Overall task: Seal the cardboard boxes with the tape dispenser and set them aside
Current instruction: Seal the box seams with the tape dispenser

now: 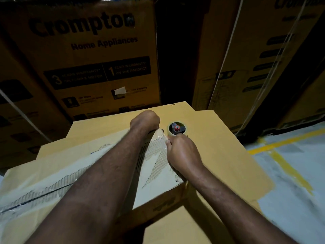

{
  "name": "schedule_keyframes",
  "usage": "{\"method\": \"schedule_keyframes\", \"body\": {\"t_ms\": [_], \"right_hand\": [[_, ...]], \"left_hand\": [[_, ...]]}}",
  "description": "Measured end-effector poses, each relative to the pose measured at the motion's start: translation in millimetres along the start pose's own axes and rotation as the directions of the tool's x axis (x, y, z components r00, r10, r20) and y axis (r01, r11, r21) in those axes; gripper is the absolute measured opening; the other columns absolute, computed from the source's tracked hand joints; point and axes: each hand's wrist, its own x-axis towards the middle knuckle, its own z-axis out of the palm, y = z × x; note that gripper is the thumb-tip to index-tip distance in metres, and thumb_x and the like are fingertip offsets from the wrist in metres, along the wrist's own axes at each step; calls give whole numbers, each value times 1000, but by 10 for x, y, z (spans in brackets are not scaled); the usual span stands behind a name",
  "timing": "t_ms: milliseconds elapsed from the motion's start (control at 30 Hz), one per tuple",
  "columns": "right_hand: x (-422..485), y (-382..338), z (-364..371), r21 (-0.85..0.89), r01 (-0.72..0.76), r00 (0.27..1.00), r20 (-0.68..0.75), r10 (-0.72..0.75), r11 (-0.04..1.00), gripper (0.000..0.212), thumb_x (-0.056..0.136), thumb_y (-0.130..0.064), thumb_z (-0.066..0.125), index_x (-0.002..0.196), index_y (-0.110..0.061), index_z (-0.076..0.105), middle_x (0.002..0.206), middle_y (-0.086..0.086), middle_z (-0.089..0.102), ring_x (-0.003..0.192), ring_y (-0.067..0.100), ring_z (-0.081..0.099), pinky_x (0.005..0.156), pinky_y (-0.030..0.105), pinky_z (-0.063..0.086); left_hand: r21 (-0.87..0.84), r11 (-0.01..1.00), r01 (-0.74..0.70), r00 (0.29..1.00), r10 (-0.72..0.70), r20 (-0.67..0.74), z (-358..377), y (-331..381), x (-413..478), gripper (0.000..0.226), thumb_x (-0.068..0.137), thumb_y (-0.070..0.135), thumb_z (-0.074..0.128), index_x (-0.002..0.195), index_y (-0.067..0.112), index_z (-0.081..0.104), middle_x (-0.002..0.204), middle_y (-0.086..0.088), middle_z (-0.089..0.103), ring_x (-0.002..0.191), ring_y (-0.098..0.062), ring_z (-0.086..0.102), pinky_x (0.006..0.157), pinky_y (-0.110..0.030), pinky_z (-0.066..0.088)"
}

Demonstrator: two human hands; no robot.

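Note:
A brown cardboard box lies in front of me, its top covered with old torn tape and exposed corrugation. My left hand reaches over its far edge with fingers curled down, apparently on the tape dispenser's handle, which is mostly hidden. The tape dispenser, with a clear roll on a black hub with a red centre, sits just right of that hand. My right hand pinches a strip of clear tape near the roll, pressing it at the box's right edge.
A larger flat cardboard sheet or box lies beneath, extending right. Tall printed cartons stand behind, another strapped carton at the right, with a dark gap between. Grey floor with yellow lines shows at the right.

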Motion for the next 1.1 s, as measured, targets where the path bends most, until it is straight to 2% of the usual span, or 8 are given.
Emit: {"method": "schedule_keyframes", "body": {"t_ms": [100, 267, 500, 633, 800, 967, 1033, 1100], "right_hand": [[-274, 48, -94, 4, -30, 999, 19, 30, 1000, 29, 104, -28, 45, 101, -12, 69, 94, 6, 60, 86, 26, 57, 67, 35, 45], [-721, 220, -150, 50, -67, 995, -74, 70, 996, 27, 102, -24, 51, 86, -10, 68, 78, -1, 47, 76, 24, 51, 63, 33, 36], [-1029, 362, 11, 172, -91, 972, -201, 125, 981, 15, 97, -23, 62, 92, -17, 75, 83, -3, 66, 76, 17, 62, 63, 28, 46], [-1030, 383, 12, 325, -48, 967, -220, 125, 945, 26, 100, -29, 55, 102, -15, 77, 83, -13, 62, 77, 1, 59, 63, 4, 38], [-1092, 449, -107, 614, 90, 996, -73, -57, 784, 33, 97, -7, 61, 122, -28, 64, 96, -20, 58, 90, -15, 57, 65, 6, 47], [-781, 825, -172, 260, 346, 936, -27, -351, 902, 14, 86, -19, 78, 96, -28, 79, 91, -22, 64, 85, -15, 59, 73, 1, 41], [-644, 797, -278, 203, 302, 932, 142, -334, 931, 13, 89, -37, 72, 95, -28, 78, 86, -16, 67, 80, -4, 60, 69, 15, 46], [-505, 740, -422, 85, 233, 894, 374, -248, 969, 23, 90, -44, 68, 103, -26, 76, 93, -7, 70, 83, 3, 61, 72, 26, 49]], "left_hand": [[4, 1000, -7, 1000, 7, -6, -55, 12, -42, 32, 99, 21, 47, 118, 5, 68, 120, -14, 67, 86, -27, 49, 78, -35, 43], [51, 998, 28, 998, -25, -59, -35, 47, -98, 19, 91, 18, 53, 74, 14, 61, 87, -7, 65, 69, -23, 53, 61, -33, 41], [56, 998, 18, 990, -10, -143, -66, 29, -173, 17, 90, 17, 51, 77, 16, 61, 78, -4, 60, 71, -25, 56, 66, -35, 47], [82, 996, -46, 988, 57, -141, -77, 3, -210, 18, 91, 16, 46, 82, 16, 61, 85, -4, 62, 77, -27, 59, 78, -43, 54], [42, 998, -50, 981, 57, -185, -94, -30, -242, 25, 92, 23, 42, 103, 20, 65, 98, -3, 64, 86, -28, 59, 84, -44, 54], [39, 998, 43, 956, -30, -291, 27, 24, -285, 27, 90, 29, 39, 101, 21, 62, 93, -3, 70, 82, -24, 59, 100, -54, 34], [82, 994, 74, 978, -56, -203, 8, 23, -319, 37, 98, 38, 34, 112, 19, 63, 113, -8, 69, 103, -29, 60, 110, -63, 22], [144, 987, 69, 994, -56, -94, -42, 6, -438, 57, 104, 54, 29, 140, 16, 53, 149, -11, 50, 142, -34, 38, 115, -70, 1]]}}
